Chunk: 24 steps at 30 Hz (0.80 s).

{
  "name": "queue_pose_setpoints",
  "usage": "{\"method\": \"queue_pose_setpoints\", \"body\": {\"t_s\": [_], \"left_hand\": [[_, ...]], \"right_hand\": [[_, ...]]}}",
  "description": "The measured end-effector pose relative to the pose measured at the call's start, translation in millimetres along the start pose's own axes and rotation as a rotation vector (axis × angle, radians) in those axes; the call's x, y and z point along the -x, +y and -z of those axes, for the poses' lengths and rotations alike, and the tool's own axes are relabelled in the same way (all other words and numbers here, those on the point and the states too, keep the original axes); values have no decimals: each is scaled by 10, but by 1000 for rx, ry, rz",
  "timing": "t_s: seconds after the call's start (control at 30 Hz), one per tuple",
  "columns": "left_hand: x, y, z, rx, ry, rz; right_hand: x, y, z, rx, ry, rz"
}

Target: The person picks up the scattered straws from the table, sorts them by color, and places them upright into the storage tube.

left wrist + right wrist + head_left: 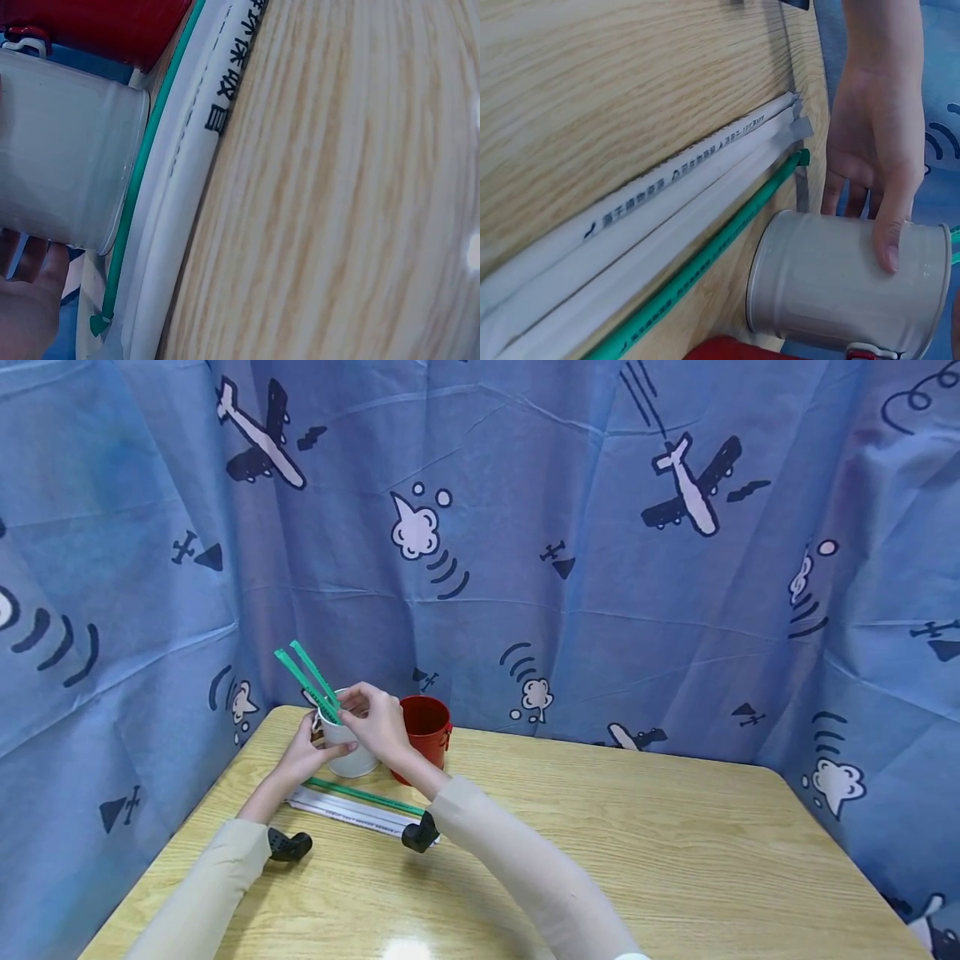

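My left hand grips the side of a small white metal bucket, its thumb along the near wall. Two green wrapped straws lean out of the bucket's mouth toward the upper left. My right hand is at the rim, thumb and fingertips pinching a green straw low down; its fingertips are partly hidden. In the right wrist view the left thumb presses on the white bucket. On the table in front lie another green straw and several white paper-wrapped straws.
A red metal bucket stands just right of the white one, close beside it. The wooden table stretches away to the right. A blue curtain with airplane prints hangs behind and along the sides.
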State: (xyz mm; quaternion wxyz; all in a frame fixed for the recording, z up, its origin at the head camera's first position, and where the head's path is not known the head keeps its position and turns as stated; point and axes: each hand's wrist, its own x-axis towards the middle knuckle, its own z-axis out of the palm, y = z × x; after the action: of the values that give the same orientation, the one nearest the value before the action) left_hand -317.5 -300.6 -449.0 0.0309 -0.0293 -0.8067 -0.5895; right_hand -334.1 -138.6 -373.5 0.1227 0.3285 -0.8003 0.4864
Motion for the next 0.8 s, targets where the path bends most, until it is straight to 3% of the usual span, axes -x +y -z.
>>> {"method": "queue_pose_setpoints", "body": {"t_s": [0.8], "left_hand": [[12,22,-20,13,14,-15]], "right_hand": [[390,23,230,-33,-91,-54]]}}
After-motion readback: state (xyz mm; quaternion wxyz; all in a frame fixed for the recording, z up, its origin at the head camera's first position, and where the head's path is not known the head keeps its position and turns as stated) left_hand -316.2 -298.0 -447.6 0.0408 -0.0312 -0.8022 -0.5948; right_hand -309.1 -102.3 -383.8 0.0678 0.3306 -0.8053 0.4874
